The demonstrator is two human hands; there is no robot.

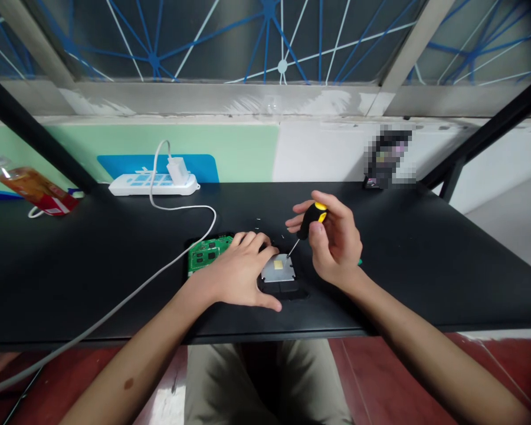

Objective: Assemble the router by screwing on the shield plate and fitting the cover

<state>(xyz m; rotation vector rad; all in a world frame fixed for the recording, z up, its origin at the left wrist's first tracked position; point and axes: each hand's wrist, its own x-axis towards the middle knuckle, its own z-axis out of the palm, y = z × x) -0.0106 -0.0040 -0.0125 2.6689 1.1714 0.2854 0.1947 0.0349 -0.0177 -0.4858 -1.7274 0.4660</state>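
In my right hand (336,239) is a screwdriver (311,221) with a black and yellow handle. Its thin shaft slants down to the left, and the tip meets the upper right part of a silver metal plate (272,274). This plate bears a small yellowish square and sits on a black plastic housing (287,290). My left hand (241,268) grips the housing from the left, fingers over the far side and thumb along the near side. Partly under that wrist lies a green circuit board (203,255). Small screw-like bits (258,220) lie beyond my left fingers.
A white power strip (133,185) with a plugged-in charger (177,170) stands at the back left. Its white cable (168,264) crosses the black table (425,265) towards the lower left. A drink bottle (38,188) leans at far left. A blurred dark object (387,156) stands back right.
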